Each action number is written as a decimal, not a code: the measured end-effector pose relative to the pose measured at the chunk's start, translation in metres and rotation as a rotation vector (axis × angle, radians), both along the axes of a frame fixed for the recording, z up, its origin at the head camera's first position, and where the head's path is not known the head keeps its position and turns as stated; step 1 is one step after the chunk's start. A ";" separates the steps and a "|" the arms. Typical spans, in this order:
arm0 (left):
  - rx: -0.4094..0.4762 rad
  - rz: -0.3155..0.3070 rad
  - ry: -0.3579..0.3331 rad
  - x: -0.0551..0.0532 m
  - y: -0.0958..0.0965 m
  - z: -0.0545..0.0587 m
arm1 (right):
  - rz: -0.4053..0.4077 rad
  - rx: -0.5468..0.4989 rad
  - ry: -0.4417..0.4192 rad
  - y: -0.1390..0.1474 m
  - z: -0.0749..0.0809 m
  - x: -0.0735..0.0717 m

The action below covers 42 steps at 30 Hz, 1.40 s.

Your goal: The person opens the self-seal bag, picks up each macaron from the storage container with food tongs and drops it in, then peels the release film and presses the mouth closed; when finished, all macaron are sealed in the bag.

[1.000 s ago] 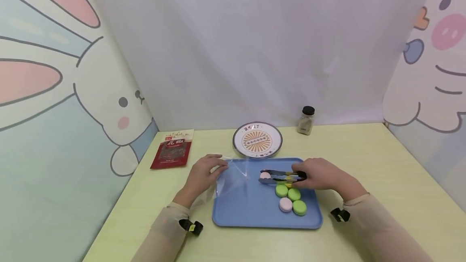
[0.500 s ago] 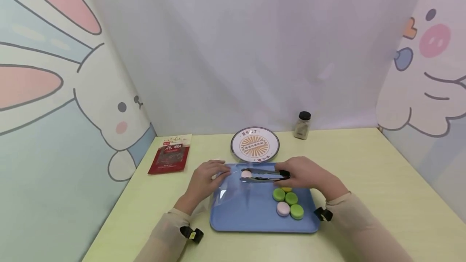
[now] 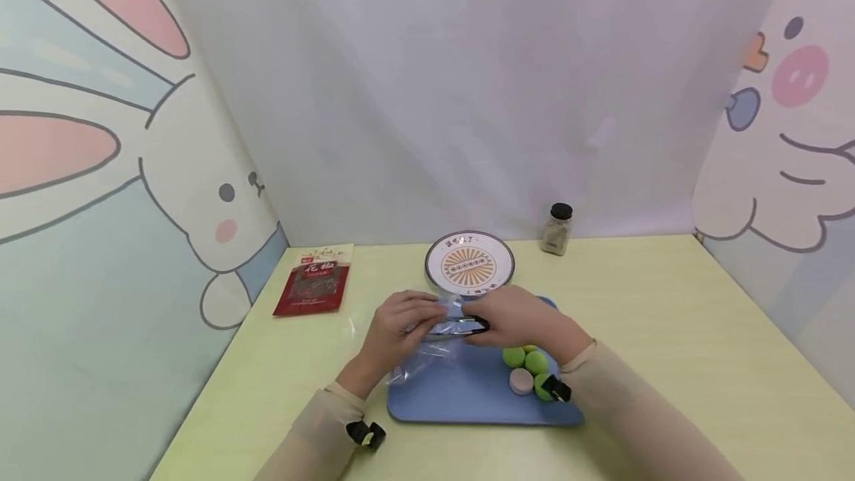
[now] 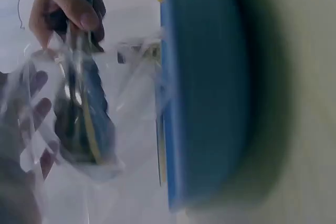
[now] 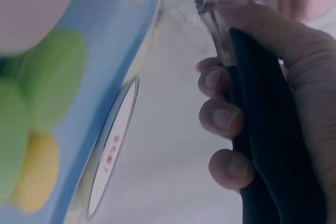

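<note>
My left hand (image 3: 403, 324) holds a clear plastic bag (image 3: 422, 362) by its edge, over the left part of the blue tray (image 3: 461, 405). With my right hand (image 3: 519, 319) I grip tongs (image 5: 262, 114) with dark handles. In the left wrist view the heads of the tongs (image 4: 86, 114) lie inside the bag's clear film. Whatever sits between those heads is too hidden to make out. On the tray's right side lie green macarons (image 3: 513, 357), a pink macaron (image 3: 521, 381) and a yellow macaron (image 5: 38, 174), partly covered by my right arm in the head view.
Behind the tray, a round plate (image 3: 470, 264) with an orange sunburst touches or nearly touches its back edge. A red spice packet (image 3: 312, 288) lies at the back left. A small jar (image 3: 557, 231) with a black lid stands near the back wall.
My right hand has moved left with the tongs, which held a pink macaron, and their heads are now in the bag. The hands are now close together.
</note>
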<state>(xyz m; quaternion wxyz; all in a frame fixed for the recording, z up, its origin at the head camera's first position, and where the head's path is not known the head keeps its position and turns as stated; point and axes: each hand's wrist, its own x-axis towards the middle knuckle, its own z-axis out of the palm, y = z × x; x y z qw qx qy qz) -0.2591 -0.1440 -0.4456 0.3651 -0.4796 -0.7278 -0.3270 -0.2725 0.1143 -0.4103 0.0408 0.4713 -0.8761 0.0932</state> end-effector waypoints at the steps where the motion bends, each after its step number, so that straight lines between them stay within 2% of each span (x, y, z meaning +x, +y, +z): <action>1: 0.020 0.005 0.024 0.002 0.003 0.005 | 0.005 0.015 0.011 -0.006 0.001 -0.001; 3: 0.066 0.039 0.033 0.003 0.005 0.012 | -0.004 0.045 0.033 -0.016 0.004 -0.002; 4: 0.086 0.056 0.017 0.003 0.004 0.013 | -0.012 0.056 0.046 -0.019 0.005 -0.002; 7: 0.139 0.093 -0.089 -0.001 -0.003 0.009 | -0.039 0.031 0.061 -0.022 0.010 -0.002; 10: 0.178 0.071 -0.169 -0.004 -0.010 0.002 | -0.058 -0.050 0.035 -0.026 0.013 -0.002; 13: 0.202 0.017 -0.160 -0.002 -0.011 0.004 | -0.065 -0.075 0.027 -0.037 0.010 -0.001; 17: 0.194 -0.022 -0.115 0.000 -0.009 0.010 | -0.084 -0.017 0.120 -0.052 -0.001 0.000; 20: 0.182 -0.034 -0.129 -0.002 -0.010 0.009 | -0.122 0.045 0.196 -0.058 -0.006 0.000; 22: 0.176 -0.047 -0.180 -0.005 -0.013 0.003 | -0.142 0.090 0.211 -0.059 -0.006 0.000; 26: 0.152 -0.061 -0.339 -0.014 -0.017 -0.012 | -0.167 0.149 0.216 -0.052 -0.004 -0.002; 27: 0.127 -0.042 -0.370 -0.015 -0.018 -0.015 | -0.175 0.151 0.215 -0.049 -0.004 -0.003; 29: 0.058 0.034 -0.406 -0.017 -0.021 -0.020 | -0.195 0.145 0.226 -0.045 -0.004 -0.004; 32: -0.040 0.176 -0.422 -0.018 -0.026 -0.024 | -0.234 0.107 0.226 -0.037 -0.006 -0.004; 34: -0.069 0.246 -0.428 -0.017 -0.027 -0.024 | -0.266 0.086 0.234 -0.030 -0.009 -0.004; 36: -0.074 0.283 -0.428 -0.017 -0.028 -0.025 | -0.288 0.064 0.235 -0.023 -0.013 -0.002; 38: -0.068 0.299 -0.399 -0.017 -0.027 -0.024 | -0.304 0.050 0.238 -0.016 -0.016 -0.001; 42: -0.020 0.320 -0.297 -0.018 -0.023 -0.021 | -0.311 0.009 0.223 -0.004 -0.017 0.004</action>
